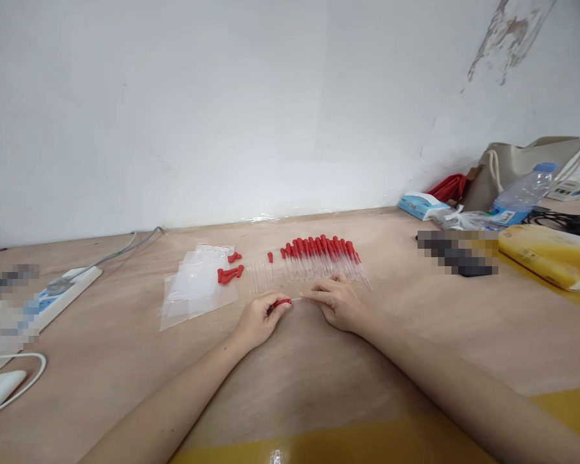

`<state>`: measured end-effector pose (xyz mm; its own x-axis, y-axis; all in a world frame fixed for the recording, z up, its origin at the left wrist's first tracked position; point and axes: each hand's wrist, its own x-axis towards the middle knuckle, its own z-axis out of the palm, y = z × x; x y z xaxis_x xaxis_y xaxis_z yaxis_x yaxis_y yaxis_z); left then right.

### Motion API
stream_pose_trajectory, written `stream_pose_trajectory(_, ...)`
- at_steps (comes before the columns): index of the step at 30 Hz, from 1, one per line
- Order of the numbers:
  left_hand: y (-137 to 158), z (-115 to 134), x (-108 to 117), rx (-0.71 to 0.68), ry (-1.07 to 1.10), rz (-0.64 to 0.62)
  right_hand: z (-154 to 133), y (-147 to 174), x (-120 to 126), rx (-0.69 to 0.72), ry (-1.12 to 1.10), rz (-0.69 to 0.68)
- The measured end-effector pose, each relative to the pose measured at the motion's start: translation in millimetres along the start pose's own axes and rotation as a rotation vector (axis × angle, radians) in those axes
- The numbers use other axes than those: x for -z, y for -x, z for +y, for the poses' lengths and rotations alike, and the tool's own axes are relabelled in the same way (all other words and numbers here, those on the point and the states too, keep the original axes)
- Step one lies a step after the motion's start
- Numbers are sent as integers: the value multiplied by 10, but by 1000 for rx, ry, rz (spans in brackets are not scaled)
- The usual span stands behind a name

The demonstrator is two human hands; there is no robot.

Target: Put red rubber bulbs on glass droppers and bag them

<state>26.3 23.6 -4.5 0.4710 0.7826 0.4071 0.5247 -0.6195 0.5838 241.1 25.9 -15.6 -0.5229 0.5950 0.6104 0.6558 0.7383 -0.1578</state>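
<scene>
Between the fingers of my left hand is a red rubber bulb, its end pointing right. My right hand pinches a thin clear dropper tube that meets the bulb's open end. Just beyond my hands lies a row of droppers with red bulbs, their clear tubes toward me. Left of that row are several bare glass tubes, with one red bulb at the top of the rightmost. Several loose red bulbs rest on clear plastic zip bags.
A power strip with cables lies at the left. To the right are a dark object, a blue tissue pack, a plastic bottle, a yellow package and a beige bag. A white wall bounds the table behind.
</scene>
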Motion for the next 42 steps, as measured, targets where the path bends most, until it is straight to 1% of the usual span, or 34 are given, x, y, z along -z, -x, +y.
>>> stream_pose_trajectory(5, -3, -11, 20, -107, -123, 23, -14, 0, 2, 7, -5, 1)
stream_pose_trajectory(8, -1, -26, 23, -181, -171, 34, -46, -7, 14, -12, -19, -41)
stream_pose_trajectory(10, 1, -31, 22, -214, -180, 51, -67, -17, 31, -53, -44, -84)
stream_pose_trajectory(14, 0, -24, 18, -184, -166, 59, -91, -47, 72, -181, -149, -205)
stream_pose_trajectory(16, -2, -16, 18, -180, -161, 36, -96, -61, 89, -208, -189, -244)
stream_pose_trajectory(20, -4, -14, 18, -232, -174, 8, -121, -79, 98, -234, -214, -278)
stream_pose_trajectory(25, -5, -30, 1, -268, -173, -4, -158, -80, 67, -235, -221, -286)
stream_pose_trajectory(29, -22, -57, 11, -312, -189, -49, -161, -78, 75, -228, -208, -313)
stream_pose_trajectory(32, -59, -102, 80, -369, -228, -49, -194, -99, 117, -202, -165, -319)
stream_pose_trajectory(35, -116, -173, 209, -398, -304, -38, -253, -148, 166, -189, -93, -294)
stream_pose_trajectory(37, -153, -243, 311, -352, -394, -14, -275, -199, 189, -218, -64, -293)
stream_pose_trajectory(38, -168, -287, 361, -299, -449, 32, -272, -233, 196, -258, -74, -291)
stream_pose_trajectory(39, -179, -336, 409, -221, -507, 102, -260, -273, 197, -321, -103, -285)
stream_pose_trajectory(42, -184, -503, 519, 69, -650, 381, -179, -447, 160, -577, -206, -225)
